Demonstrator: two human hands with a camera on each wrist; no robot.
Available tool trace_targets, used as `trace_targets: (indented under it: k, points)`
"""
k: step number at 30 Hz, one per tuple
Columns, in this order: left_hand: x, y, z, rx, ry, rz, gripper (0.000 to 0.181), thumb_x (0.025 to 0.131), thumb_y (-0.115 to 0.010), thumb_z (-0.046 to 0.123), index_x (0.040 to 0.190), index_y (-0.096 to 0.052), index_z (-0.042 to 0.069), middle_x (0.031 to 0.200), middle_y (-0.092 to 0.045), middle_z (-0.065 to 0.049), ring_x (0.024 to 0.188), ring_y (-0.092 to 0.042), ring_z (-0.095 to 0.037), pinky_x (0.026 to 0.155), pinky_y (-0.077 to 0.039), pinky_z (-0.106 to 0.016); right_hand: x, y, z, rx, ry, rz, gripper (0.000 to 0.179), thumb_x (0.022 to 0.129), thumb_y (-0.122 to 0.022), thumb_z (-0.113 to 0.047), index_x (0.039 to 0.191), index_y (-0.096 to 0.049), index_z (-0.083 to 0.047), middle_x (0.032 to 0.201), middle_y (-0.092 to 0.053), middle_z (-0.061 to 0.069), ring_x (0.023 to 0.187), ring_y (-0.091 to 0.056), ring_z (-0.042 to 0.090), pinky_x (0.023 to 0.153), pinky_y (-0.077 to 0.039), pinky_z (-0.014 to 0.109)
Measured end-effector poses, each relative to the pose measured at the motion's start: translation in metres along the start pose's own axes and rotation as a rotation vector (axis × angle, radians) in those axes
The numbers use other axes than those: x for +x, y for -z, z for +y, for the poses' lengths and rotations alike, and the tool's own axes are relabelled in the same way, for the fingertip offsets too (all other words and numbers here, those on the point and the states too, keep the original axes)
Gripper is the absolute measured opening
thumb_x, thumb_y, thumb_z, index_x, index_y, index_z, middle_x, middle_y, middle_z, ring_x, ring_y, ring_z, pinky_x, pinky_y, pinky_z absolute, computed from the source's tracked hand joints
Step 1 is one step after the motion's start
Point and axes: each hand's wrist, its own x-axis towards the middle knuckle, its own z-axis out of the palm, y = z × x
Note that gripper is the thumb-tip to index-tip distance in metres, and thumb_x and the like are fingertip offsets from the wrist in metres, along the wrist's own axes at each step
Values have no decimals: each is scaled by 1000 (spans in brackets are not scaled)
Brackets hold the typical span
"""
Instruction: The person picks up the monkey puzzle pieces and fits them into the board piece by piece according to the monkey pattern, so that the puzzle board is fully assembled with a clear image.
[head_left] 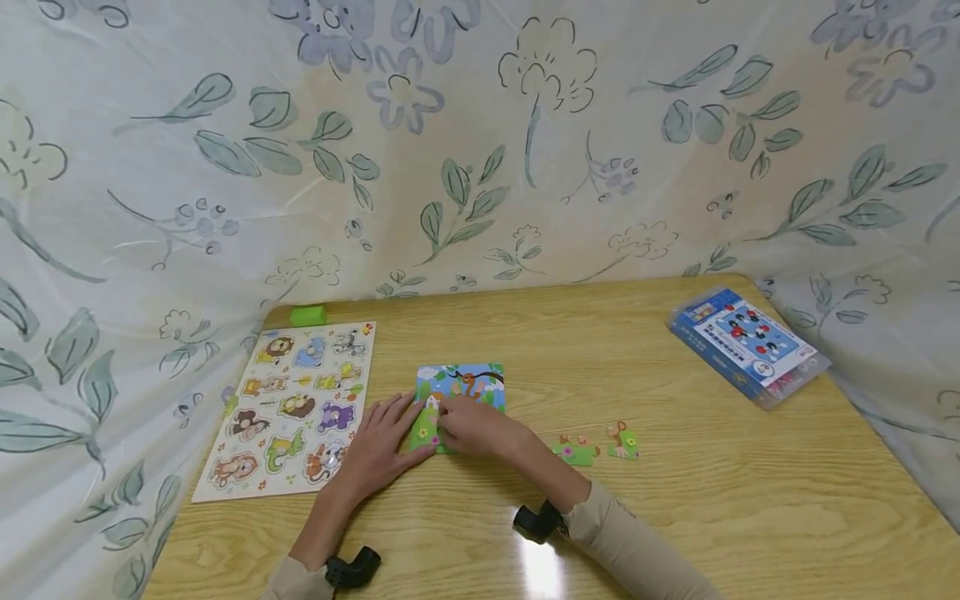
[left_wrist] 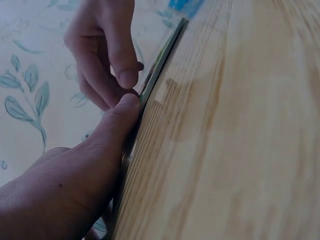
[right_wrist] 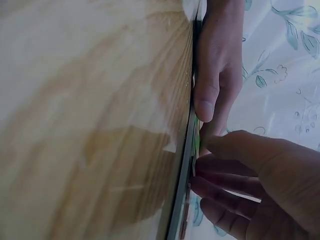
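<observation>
A small jigsaw puzzle with a blue sky, a branch and green grass lies in front of me. My left hand rests flat at its left side, the thumb along the near edge and the fingers fairly straight. Over the middle of the picture, my right hand has its fingers curled, thumb and index fingertips low on a green jigsaw piece with flowers. The right wrist view shows the thumb and fingertips at the puzzle's surface. My right hand hides the picture's lower right part.
Two loose jigsaw pieces lie right of the puzzle. An animal peg board is on the left, with a green block behind it. A boxed set stands back right. A floral curtain borders the table.
</observation>
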Motion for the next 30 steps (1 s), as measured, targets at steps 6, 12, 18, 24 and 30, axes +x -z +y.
trace_targets:
  k: [6,12,18,24,30]
  points:
    - [-1,0,2,-5,14,-1,76,86,-65,57,147,-44,18,154,-41,-6,143,-36,-32,116,-25,-57,-6,1,-16,-176,-40,24,25,96,-56,-20,111,-72,-8,105,-61,0,86,-55,12,84,-51,24]
    - [-1,0,3,-9,27,-6,76,86,-64,57,148,-44,18,154,-40,-6,143,-35,-32,117,-24,-57,-7,3,-17,-106,-71,-10,24,96,-56,-21,110,-72,-9,111,-61,1,90,-55,13,78,-51,23]
    - [0,-1,1,-6,19,2,76,86,-65,56,148,-44,18,154,-40,-7,143,-35,-32,116,-24,-57,-11,2,1,44,-10,2,25,96,-58,-22,115,-70,-10,121,-60,2,107,-56,16,89,-51,24]
    - [0,0,0,-26,10,14,76,87,-63,57,149,-42,18,154,-40,-8,142,-36,-33,115,-25,-59,-41,8,36,150,-2,64,34,95,-61,-21,127,-63,-8,132,-57,10,119,-54,24,97,-51,35]
    - [0,-2,0,-26,13,5,76,88,-61,58,150,-39,19,155,-39,-7,143,-34,-32,116,-24,-59,-80,16,67,260,-106,58,51,94,-64,-25,138,-52,-4,140,-51,18,130,-48,35,102,-47,49]
